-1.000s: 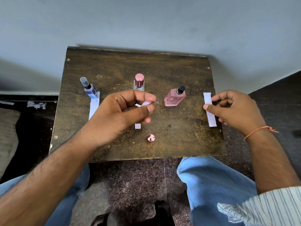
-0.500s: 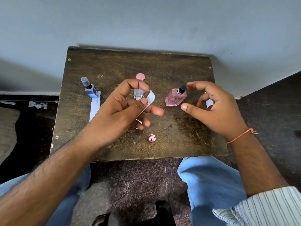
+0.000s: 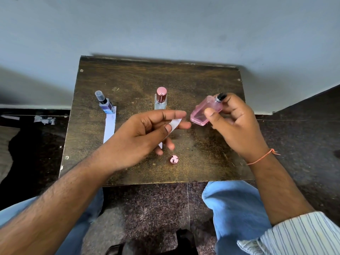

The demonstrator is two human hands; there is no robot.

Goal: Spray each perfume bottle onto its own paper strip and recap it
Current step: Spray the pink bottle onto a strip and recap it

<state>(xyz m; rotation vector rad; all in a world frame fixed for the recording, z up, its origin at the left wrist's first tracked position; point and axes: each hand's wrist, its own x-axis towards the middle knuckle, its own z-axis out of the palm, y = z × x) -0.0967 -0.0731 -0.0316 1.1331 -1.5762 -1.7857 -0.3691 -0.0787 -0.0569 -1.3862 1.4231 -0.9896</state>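
My right hand grips the pink perfume bottle, lifted and tilted, its black nozzle uncapped under my index finger. My left hand pinches a white paper strip just left of the bottle's base. The bottle's shiny pink cap lies on the wooden table near the front edge. A clear bottle with a rose cap stands at the centre. A blue bottle with a clear cap stands at the left, on another white strip.
The small table stands against a pale wall. My knees in blue jeans sit below its front edge. Dark speckled floor surrounds it, with scraps of paper at the left.
My right hand moved left from the strip at the table's right side, took hold of the pink bottle and lifted it. My left hand raised its strip toward the bottle.
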